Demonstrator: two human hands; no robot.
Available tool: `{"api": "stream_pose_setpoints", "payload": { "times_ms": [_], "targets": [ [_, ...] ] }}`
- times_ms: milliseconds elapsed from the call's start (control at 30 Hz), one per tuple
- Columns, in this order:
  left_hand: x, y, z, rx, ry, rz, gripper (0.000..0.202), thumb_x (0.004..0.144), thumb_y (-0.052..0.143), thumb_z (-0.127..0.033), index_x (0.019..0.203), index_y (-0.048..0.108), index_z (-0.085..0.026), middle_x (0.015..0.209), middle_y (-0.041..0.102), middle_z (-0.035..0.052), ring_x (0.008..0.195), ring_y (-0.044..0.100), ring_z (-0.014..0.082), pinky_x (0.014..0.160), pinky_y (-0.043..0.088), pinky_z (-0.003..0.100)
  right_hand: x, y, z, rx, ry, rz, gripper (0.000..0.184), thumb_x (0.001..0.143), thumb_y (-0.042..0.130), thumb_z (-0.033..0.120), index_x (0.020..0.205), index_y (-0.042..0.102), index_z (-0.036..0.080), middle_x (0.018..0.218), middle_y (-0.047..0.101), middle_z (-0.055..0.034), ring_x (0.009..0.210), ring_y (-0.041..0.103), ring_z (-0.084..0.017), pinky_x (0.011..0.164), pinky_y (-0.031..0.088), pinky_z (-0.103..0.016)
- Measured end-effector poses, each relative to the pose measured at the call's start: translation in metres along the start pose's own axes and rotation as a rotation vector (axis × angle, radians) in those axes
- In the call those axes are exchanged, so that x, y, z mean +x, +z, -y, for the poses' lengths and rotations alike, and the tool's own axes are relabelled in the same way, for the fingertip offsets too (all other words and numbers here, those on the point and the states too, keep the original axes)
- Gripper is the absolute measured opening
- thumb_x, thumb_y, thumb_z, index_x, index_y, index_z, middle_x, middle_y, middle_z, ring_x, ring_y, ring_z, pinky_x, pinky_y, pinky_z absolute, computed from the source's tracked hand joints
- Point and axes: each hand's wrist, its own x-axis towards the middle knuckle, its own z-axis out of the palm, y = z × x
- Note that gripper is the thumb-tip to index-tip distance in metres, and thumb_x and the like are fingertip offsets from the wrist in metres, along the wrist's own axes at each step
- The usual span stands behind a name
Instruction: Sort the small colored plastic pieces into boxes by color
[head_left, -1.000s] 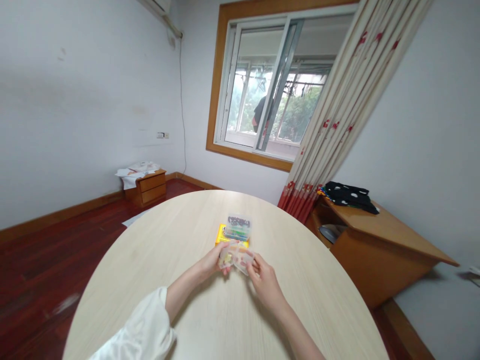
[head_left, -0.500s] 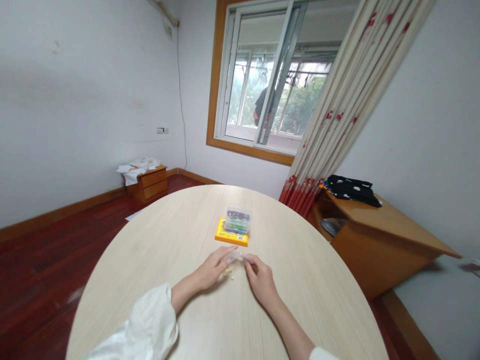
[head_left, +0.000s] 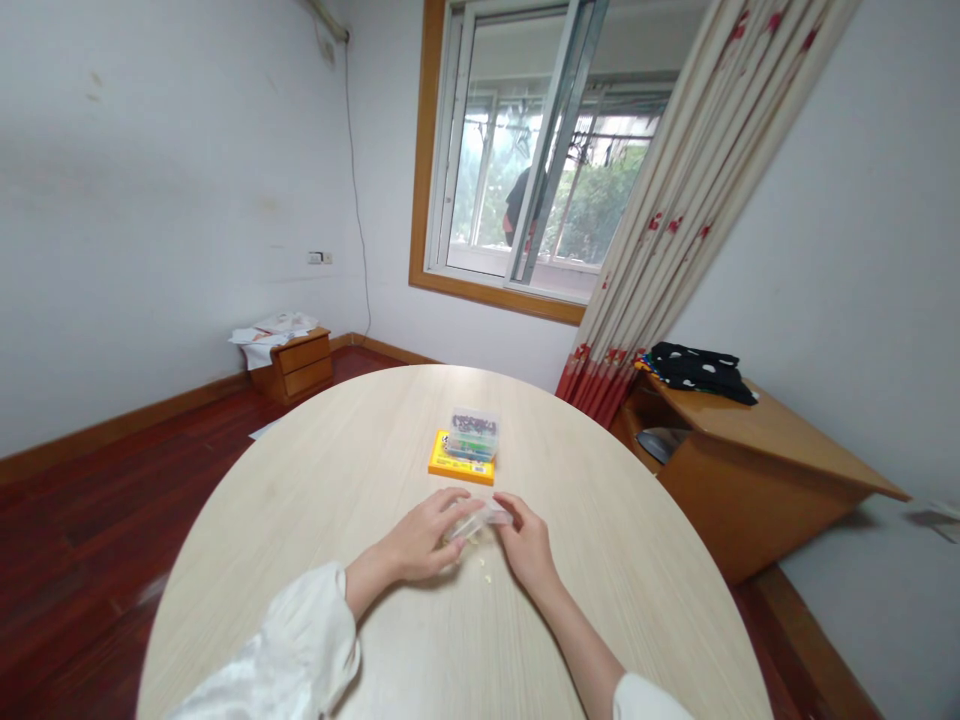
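Observation:
Both of my hands meet over the middle of a round pale wooden table (head_left: 337, 520). My left hand (head_left: 421, 535) curls round one end of a small clear plastic box (head_left: 480, 521), and my right hand (head_left: 528, 545) pinches its other end. The box is tilted just above the tabletop. A few small pale yellow bits (head_left: 486, 570) lie on the table under and beside it. Farther from me a clear lidded case with coloured pieces (head_left: 473, 435) rests on a yellow flat box (head_left: 453, 466).
A wooden desk (head_left: 757, 450) with dark dotted cloth (head_left: 697, 368) stands at the right by a patterned curtain (head_left: 675, 200). A small wooden nightstand (head_left: 292, 362) with papers sits by the left wall. A window (head_left: 525, 150) is ahead; red wooden floor surrounds the table.
My hands lowered the small clear box from beside the yellow box down to the tabletop nearer me. Small pale bits now lie on the table. The camera tilted a little.

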Motion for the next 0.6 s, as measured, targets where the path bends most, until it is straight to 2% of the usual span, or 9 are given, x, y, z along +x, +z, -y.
{"api": "stream_pose_setpoints", "payload": {
  "times_ms": [100, 167, 233, 367, 467, 600],
  "targets": [
    [0.004, 0.008, 0.009, -0.366, -0.159, -0.176, 0.043, 0.085, 0.045, -0.041, 0.122, 0.054, -0.020, 0.114, 0.059, 0.0121, 0.099, 0.057, 0.0227, 0.091, 0.043, 0.039, 0.001, 0.000, 0.002, 0.063, 0.057, -0.016, 0.033, 0.075, 0.058, 0.035, 0.099, 0.063, 0.014, 0.097, 0.070, -0.0125, 0.088, 0.067, -0.023, 0.078, 0.054, -0.038],
    [0.008, 0.014, 0.017, -0.695, -0.294, -0.224, 0.049, 0.084, 0.044, -0.049, 0.120, 0.053, -0.016, 0.098, 0.063, 0.0104, 0.073, 0.061, 0.0184, 0.074, 0.049, 0.036, 0.002, 0.000, 0.003, 0.069, 0.073, -0.010, 0.037, 0.076, 0.058, 0.041, 0.100, 0.063, 0.013, 0.098, 0.070, -0.0133, 0.088, 0.066, -0.023, 0.078, 0.054, -0.037],
    [0.012, 0.018, 0.024, -0.952, -0.386, -0.229, 0.051, 0.080, 0.050, -0.052, 0.114, 0.055, -0.014, 0.087, 0.064, 0.0084, 0.059, 0.058, 0.0154, 0.062, 0.050, 0.033, 0.002, -0.001, 0.004, 0.071, 0.076, 0.000, 0.040, 0.077, 0.057, 0.045, 0.100, 0.063, 0.013, 0.098, 0.070, -0.0134, 0.089, 0.066, -0.023, 0.079, 0.053, -0.037],
    [0.017, 0.015, 0.031, -1.206, -0.522, -0.307, 0.045, 0.078, 0.055, -0.050, 0.103, 0.056, -0.012, 0.083, 0.065, 0.0094, 0.058, 0.061, 0.0174, 0.056, 0.051, 0.032, 0.002, -0.002, 0.005, 0.094, 0.105, 0.002, 0.046, 0.077, 0.055, 0.052, 0.100, 0.063, 0.013, 0.092, 0.070, -0.0123, 0.083, 0.066, -0.022, 0.076, 0.052, -0.036],
    [0.018, 0.005, 0.032, -1.326, -0.593, -0.408, 0.037, 0.086, 0.048, -0.044, 0.103, 0.054, -0.013, 0.081, 0.066, 0.0098, 0.060, 0.064, 0.0189, 0.057, 0.053, 0.032, 0.002, -0.002, 0.005, 0.098, 0.128, -0.004, 0.049, 0.076, 0.055, 0.055, 0.100, 0.064, 0.013, 0.086, 0.070, -0.0116, 0.077, 0.066, -0.022, 0.074, 0.052, -0.035],
    [0.019, -0.009, 0.030, -1.472, -0.646, -0.519, 0.037, 0.092, 0.037, -0.043, 0.104, 0.052, -0.012, 0.088, 0.067, 0.0139, 0.069, 0.067, 0.0217, 0.064, 0.055, 0.037, 0.001, -0.002, 0.005, 0.071, 0.120, 0.004, 0.049, 0.078, 0.050, 0.056, 0.099, 0.064, 0.014, 0.081, 0.070, -0.0107, 0.075, 0.065, -0.022, 0.071, 0.051, -0.034]
  ]
}}
